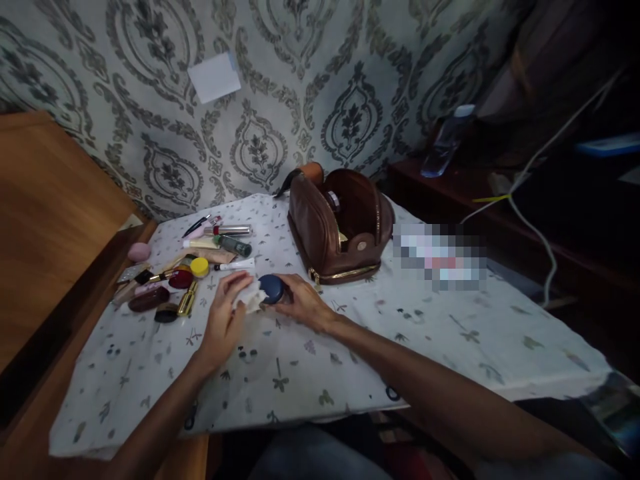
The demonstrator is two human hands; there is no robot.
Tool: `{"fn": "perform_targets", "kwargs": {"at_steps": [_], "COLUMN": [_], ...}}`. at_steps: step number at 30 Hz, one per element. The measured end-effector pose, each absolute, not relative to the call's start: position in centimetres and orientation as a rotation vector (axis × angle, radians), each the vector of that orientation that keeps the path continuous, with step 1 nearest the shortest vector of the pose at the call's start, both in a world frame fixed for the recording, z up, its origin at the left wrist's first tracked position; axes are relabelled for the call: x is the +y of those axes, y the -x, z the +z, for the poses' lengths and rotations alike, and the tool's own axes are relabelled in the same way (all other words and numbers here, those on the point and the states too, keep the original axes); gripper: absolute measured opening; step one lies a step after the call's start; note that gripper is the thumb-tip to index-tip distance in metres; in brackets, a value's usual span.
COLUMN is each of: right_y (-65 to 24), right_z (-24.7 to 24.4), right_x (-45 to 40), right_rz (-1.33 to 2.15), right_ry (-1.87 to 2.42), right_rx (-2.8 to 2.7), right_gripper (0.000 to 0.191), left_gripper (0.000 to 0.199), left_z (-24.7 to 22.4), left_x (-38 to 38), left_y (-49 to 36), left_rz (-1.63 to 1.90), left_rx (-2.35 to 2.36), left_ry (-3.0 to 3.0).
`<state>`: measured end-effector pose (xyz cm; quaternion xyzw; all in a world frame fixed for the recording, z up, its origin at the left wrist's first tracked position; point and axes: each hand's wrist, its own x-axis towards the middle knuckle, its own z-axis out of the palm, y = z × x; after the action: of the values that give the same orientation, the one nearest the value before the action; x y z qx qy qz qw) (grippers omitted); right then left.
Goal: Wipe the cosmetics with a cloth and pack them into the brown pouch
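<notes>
In the head view, my right hand (306, 303) grips a small round jar with a dark blue lid (271, 289) just above the cloth. A crumpled white tissue (250, 298) is pinched in my left hand (226, 317), and its edge touches the jar's lid. Behind my right hand sits a brown leather bag (320, 223), unzipped, with a small item (333, 200) visible inside. Left of my hands lie several cosmetics, among them a yellow-lidded pot (199, 267), a gold tube (187, 299), a dark green tube (235, 245) and a pink sponge (139, 251).
A patterned white cloth (310, 373) covers the table. At the left stands a wooden panel (60, 200). On the right are a clear bottle (447, 141), a white cable (537, 233) and a blurred-out item (440, 257). Patterned wallpaper (280, 100) rises behind the table.
</notes>
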<state>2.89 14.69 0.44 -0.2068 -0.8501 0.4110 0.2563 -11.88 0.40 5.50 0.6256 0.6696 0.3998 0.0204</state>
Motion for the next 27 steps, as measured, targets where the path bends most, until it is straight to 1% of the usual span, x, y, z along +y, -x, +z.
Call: {"fn": "perform_targets", "kwargs": {"at_steps": [2,5,7,9,12,14,21,24,27], "right_y": [-2.8,-2.6,-2.5,-2.3,-2.3,-2.3,-2.5,-2.5,-2.5], "right_z": [0.2,-0.4,-0.7,-0.8,-0.6,-0.4,0.0,-0.1,-0.1], "right_x": [14.7,14.9,15.0,15.1,15.1,15.0,14.8,14.7,14.7], "right_rz": [1.13,1.136,1.141,1.149,1.131,1.097,1.094,1.108,1.132], "right_ry": [0.547,0.528,0.522,0.549,0.643,0.671,0.607,0.573,0.575], "right_rx": [-2.288,-2.232,-2.209,-2.209,-2.23,-2.252,-2.259,-2.228,-2.217], "right_gripper": [0.057,0.038,0.027,0.023,0.023,0.027,0.042,0.052,0.052], "left_gripper": [0.045,0.056,0.055,0.052,0.046,0.045,0.059,0.06,0.062], "left_z": [4.7,3.5,3.1,3.2,4.2,4.9,5.0,4.5,4.0], "left_x": [0.8,2.3,3.4,4.5,5.5,5.9,4.9,4.0,3.1], "left_y": [10.8,9.9,9.8,10.0,10.6,11.0,11.0,10.6,10.2], "left_rz": [1.032,0.682,0.559,0.55,0.608,0.612,0.57,0.509,0.488], "left_rx": [1.984,1.89,1.923,1.96,1.983,2.043,2.32,2.444,2.509], "left_ry": [-2.203,-2.44,-2.488,-2.462,-2.343,-2.227,-1.903,-1.81,-1.755]}}
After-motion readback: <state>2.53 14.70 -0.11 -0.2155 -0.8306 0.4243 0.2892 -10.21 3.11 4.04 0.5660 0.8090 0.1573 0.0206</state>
